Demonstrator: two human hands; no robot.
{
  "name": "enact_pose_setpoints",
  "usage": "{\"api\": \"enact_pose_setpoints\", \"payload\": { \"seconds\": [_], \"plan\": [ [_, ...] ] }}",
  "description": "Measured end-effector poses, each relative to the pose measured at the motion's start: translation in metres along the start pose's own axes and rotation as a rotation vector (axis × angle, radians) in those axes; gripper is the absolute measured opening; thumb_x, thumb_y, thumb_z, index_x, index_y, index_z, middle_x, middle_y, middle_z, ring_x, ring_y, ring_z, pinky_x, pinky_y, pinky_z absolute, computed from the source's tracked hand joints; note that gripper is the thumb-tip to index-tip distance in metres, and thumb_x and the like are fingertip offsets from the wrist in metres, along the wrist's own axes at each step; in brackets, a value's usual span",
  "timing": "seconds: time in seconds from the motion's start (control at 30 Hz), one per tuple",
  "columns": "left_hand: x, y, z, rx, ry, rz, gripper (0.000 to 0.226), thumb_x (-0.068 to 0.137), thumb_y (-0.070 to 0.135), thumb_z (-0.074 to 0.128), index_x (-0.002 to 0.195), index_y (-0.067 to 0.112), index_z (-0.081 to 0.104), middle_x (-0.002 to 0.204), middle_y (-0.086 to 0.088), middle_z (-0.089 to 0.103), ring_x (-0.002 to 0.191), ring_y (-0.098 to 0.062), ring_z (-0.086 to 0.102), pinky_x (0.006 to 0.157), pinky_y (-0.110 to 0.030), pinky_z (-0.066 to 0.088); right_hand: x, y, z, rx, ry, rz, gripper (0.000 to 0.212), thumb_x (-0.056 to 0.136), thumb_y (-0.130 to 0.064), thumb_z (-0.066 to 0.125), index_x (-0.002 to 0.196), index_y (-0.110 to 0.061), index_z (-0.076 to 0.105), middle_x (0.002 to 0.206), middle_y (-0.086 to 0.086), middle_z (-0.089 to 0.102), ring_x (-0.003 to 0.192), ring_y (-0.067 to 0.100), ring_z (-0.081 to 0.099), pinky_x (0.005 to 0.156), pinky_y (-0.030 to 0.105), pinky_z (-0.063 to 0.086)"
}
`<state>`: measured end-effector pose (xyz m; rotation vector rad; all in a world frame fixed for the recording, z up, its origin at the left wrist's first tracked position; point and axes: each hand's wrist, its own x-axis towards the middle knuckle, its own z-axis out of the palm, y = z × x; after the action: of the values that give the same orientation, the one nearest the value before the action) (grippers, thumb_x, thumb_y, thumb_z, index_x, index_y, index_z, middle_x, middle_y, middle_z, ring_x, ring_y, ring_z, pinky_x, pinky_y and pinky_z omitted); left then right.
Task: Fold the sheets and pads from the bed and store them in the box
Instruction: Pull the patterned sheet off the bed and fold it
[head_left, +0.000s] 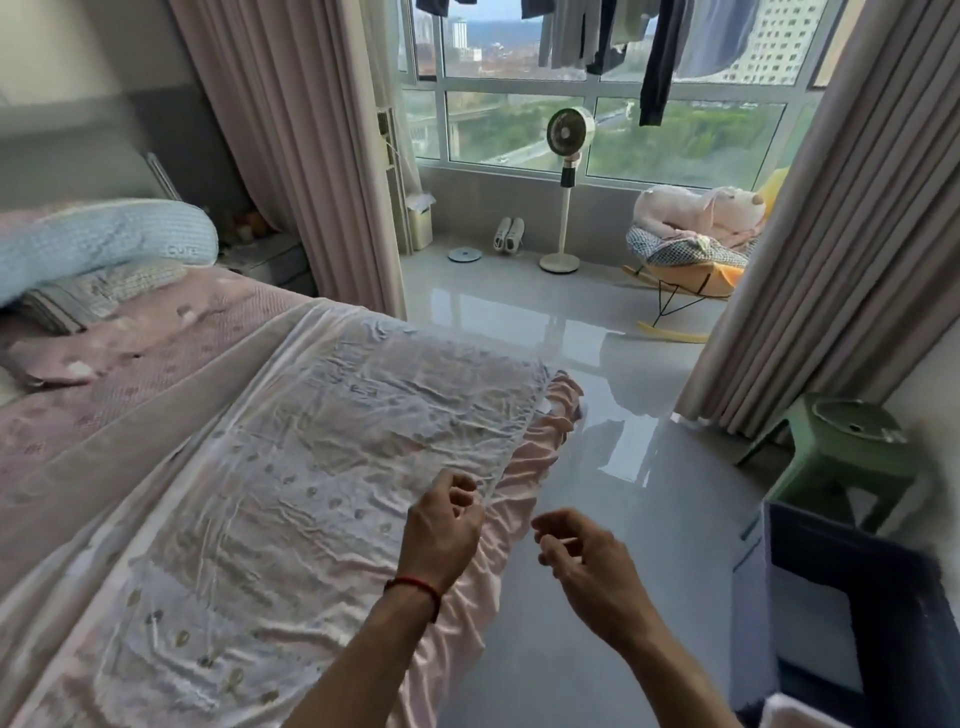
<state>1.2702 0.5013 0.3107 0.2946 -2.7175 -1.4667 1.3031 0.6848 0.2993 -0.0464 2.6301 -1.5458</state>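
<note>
Lying spread and wrinkled across the bed (130, 395), the sheet (322, 467) hangs its pink edge toward the floor (597, 597); the left hand (441, 525) pinches that edge, the right hand (582, 556) hovers loosely curled, holding nothing. A one-handed lift could drag it floorward, short of the box (883, 597).

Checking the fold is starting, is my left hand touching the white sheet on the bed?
Touching. The head view shows the left hand with fingers curled on the near edge of the white sheet, no gap visible.
</note>
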Motion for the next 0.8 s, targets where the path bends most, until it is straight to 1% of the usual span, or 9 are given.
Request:
{"api": "enact_pose_setpoints", "payload": {
  "seconds": [0.13, 0.23, 0.37, 0.43, 0.53, 0.6, 0.67, 0.7, 0.8],
  "plan": [
    [0.074, 0.048, 0.063, 0.002, 0.034, -0.073, 0.018, 0.092, 0.013, 0.063, 0.109, 0.014, 0.063, 0.1, -0.001, 0.067, 0.093, -0.018, 0.066, 0.081, -0.027, 0.054, 0.107, 0.026, -0.064, -0.039, -0.087, -0.058, 0.017, 0.1, -0.017, 0.064, 0.105, -0.031, 0.071, 0.098, -0.017, 0.073, 0.086, 0.002, 0.07, 0.076, 0.026, 0.059],
    [0.134, 0.083, 0.088, -0.017, 0.083, -0.084, 0.017, 0.093, 0.017, 0.064, 0.11, 0.017, 0.063, 0.101, 0.003, 0.066, 0.094, -0.014, 0.064, 0.078, -0.02, 0.052, 0.194, 0.02, -0.099, -0.057, -0.164, -0.108, 0.018, 0.1, -0.016, 0.063, 0.106, -0.031, 0.07, 0.1, -0.015, 0.072, 0.088, -0.001, 0.069, 0.076, 0.021, 0.057],
    [0.216, 0.102, 0.105, -0.088, 0.227, -0.146, 0.014, 0.093, 0.018, 0.065, 0.107, 0.016, 0.063, 0.101, 0.002, 0.068, 0.094, -0.016, 0.066, 0.084, -0.031, 0.056, 0.292, 0.014, -0.124, -0.072, -0.241, -0.206, 0.018, 0.1, -0.017, 0.063, 0.109, -0.03, 0.07, 0.101, -0.018, 0.071, 0.089, -0.003, 0.068, 0.078, 0.021, 0.058],
    [0.272, 0.105, 0.13, -0.137, 0.285, -0.182, 0.013, 0.093, 0.016, 0.063, 0.106, 0.016, 0.063, 0.099, 0.002, 0.067, 0.093, -0.016, 0.065, 0.083, -0.03, 0.056, 0.354, 0.029, -0.131, -0.085, -0.279, -0.233, 0.017, 0.1, -0.015, 0.063, 0.11, -0.026, 0.071, 0.096, -0.023, 0.068, 0.089, -0.001, 0.068, 0.08, 0.024, 0.06],
    [0.365, 0.105, 0.177, -0.208, 0.294, -0.252, 0.014, 0.094, 0.015, 0.062, 0.108, 0.017, 0.062, 0.098, 0.005, 0.066, 0.091, -0.014, 0.064, 0.071, -0.016, 0.049, 0.453, 0.057, -0.142, -0.119, -0.351, -0.199, 0.018, 0.099, -0.01, 0.063, 0.103, -0.026, 0.071, 0.096, -0.03, 0.065, 0.086, 0.003, 0.069, 0.078, 0.026, 0.06],
    [0.417, 0.108, 0.2, -0.225, 0.253, -0.318, 0.015, 0.094, 0.015, 0.061, 0.109, 0.017, 0.061, 0.1, 0.004, 0.066, 0.093, -0.014, 0.064, 0.07, -0.015, 0.047, 0.505, 0.074, -0.154, -0.166, -0.399, -0.161, 0.024, 0.097, -0.008, 0.062, 0.097, -0.032, 0.069, 0.096, -0.018, 0.069, 0.083, 0.002, 0.069, 0.073, 0.019, 0.057],
    [0.473, 0.115, 0.22, -0.222, 0.244, -0.35, 0.014, 0.095, 0.016, 0.06, 0.109, 0.017, 0.061, 0.102, 0.003, 0.065, 0.095, -0.014, 0.064, 0.074, -0.019, 0.05, 0.567, 0.089, -0.171, -0.209, -0.451, -0.123, 0.029, 0.097, -0.01, 0.063, 0.095, -0.039, 0.066, 0.1, -0.009, 0.072, 0.082, 0.0, 0.069, 0.07, 0.013, 0.053],
    [0.499, 0.12, 0.227, -0.216, 0.243, -0.358, 0.014, 0.095, 0.015, 0.059, 0.109, 0.017, 0.06, 0.102, 0.004, 0.065, 0.095, -0.015, 0.064, 0.074, -0.02, 0.05, 0.598, 0.094, -0.179, -0.215, -0.45, -0.109, 0.029, 0.097, -0.011, 0.063, 0.094, -0.041, 0.066, 0.098, -0.008, 0.074, 0.082, 0.0, 0.069, 0.07, 0.014, 0.053],
    [0.572, 0.136, 0.237, -0.191, 0.271, -0.391, 0.015, 0.095, 0.015, 0.059, 0.11, 0.018, 0.059, 0.103, 0.005, 0.064, 0.097, -0.014, 0.062, 0.067, -0.013, 0.045, 0.689, 0.098, -0.196, -0.187, -0.435, -0.077, 0.028, 0.096, -0.012, 0.063, 0.093, -0.039, 0.069, 0.091, -0.011, 0.076, 0.079, 0.004, 0.071, 0.076, 0.026, 0.059]
  ]
}}
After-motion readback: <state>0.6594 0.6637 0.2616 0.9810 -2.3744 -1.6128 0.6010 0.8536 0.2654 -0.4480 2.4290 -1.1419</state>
